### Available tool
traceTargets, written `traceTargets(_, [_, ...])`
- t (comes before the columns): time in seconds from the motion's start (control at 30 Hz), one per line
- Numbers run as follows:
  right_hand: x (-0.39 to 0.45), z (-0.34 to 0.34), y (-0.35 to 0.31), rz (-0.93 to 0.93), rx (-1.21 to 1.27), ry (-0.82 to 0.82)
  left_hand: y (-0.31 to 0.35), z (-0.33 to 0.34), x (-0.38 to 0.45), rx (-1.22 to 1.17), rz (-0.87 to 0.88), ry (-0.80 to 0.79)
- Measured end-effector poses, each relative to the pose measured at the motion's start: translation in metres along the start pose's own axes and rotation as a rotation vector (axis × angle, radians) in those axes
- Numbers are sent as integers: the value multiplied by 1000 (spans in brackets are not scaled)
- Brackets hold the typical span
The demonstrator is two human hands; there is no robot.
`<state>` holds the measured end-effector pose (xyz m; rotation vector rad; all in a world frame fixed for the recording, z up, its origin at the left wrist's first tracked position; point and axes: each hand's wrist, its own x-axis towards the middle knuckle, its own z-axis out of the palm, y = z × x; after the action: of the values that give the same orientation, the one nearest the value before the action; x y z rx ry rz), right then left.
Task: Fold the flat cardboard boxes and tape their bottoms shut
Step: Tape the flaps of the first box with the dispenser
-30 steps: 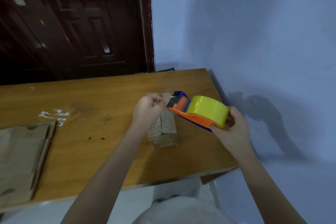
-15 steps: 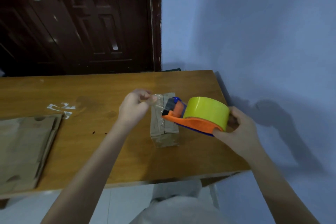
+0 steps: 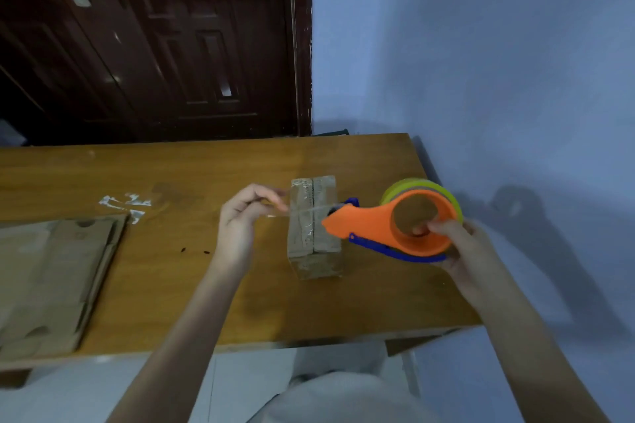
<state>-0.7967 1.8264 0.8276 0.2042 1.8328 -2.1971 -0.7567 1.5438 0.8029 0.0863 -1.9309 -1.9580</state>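
A small folded cardboard box (image 3: 314,227) stands on the wooden table (image 3: 206,285), nearer the table's right edge than its left and about midway between the far and near edges. Its top flaps meet in a seam running front to back, and a shiny strip of clear tape already lies along that seam.

The person's left hand (image 3: 240,223) hangs just left of the box, thumb and forefinger pinching the free end of a clear tape strip (image 3: 302,211) while the other fingers curl loosely underneath. The strip stretches from those fingertips crosswise over the top of the box to the mouth of the tape dispenser (image 3: 388,227). Whether the strip touches the cardboard or hangs just above it, I cannot tell.

The right hand (image 3: 457,251) grips the orange and blue dispenser just right of the box, above the table's right edge. Its fingers are curled round the frame, with one fingertip hooked into the open core. A yellow-green tape roll (image 3: 417,186) sits on the far side of the dispenser, its rim showing above the orange ring.

At the table's near left corner lies a stack of flat cardboard boxes (image 3: 51,282), well apart from the folded one. Scraps of white tape residue (image 3: 125,204) cling to the tabletop just beyond the stack. A dark wooden door (image 3: 154,45) stands behind the table, and a pale blue wall (image 3: 481,62) runs along its right side.
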Motion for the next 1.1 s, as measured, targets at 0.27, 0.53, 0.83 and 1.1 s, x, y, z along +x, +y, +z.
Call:
traceTargets(0.27, [16,15,-4,170,81,118,-26,19,-12,-73,-73,14])
traceTargets(0.53, [20,19,-5,258,106,123,-22,26,-13,27,-286,19])
traceTargets(0.83, [15,32,-13,109,327,-42,-24,47,-13,159,-434,-2])
traceTargets(1.1, [13,56,23,-590,-110,75,-16,60,-12,125,-579,-19])
